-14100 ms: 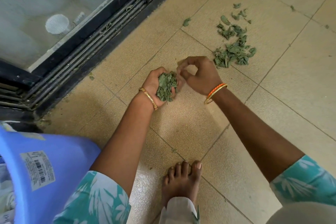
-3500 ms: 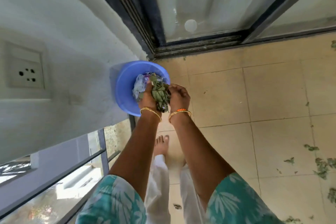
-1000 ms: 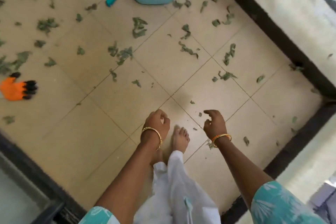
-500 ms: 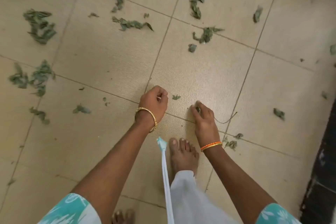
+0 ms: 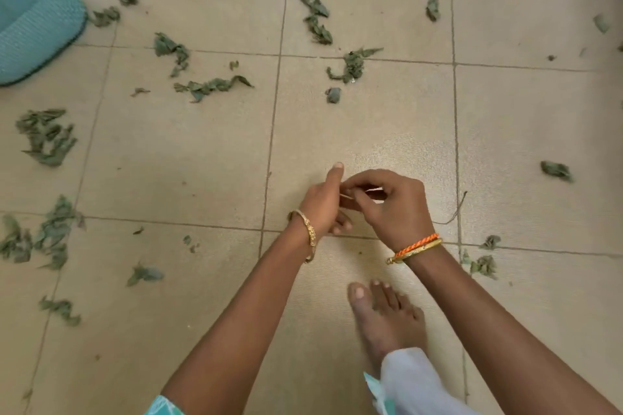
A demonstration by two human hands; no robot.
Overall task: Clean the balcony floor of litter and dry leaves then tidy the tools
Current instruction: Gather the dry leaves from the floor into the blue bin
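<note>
Dry green leaves point(image 5: 209, 86) lie scattered over the beige tiled floor point(image 5: 175, 158), with thicker clumps at the left point(image 5: 47, 136) and the top middle point(image 5: 352, 64). My two hands meet just above the floor in the middle. My right hand point(image 5: 391, 205) pinches a small leaf bit point(image 5: 345, 195) with its fingertips, right against the palm of my left hand point(image 5: 323, 202). My left hand is turned on edge, thumb up and fingers curled. Its palm is hidden, so I cannot tell whether it holds anything.
A teal tub point(image 5: 37, 20) stands at the top left corner. My bare foot point(image 5: 387, 313) is planted just below my hands. A thin dark thread point(image 5: 455, 212) lies on the tile to the right of them. More leaves point(image 5: 483, 266) lie to the foot's right.
My right hand has lifted off the floor with a small leaf bit and moved to my left hand. The view has shifted closer to the tiles.
</note>
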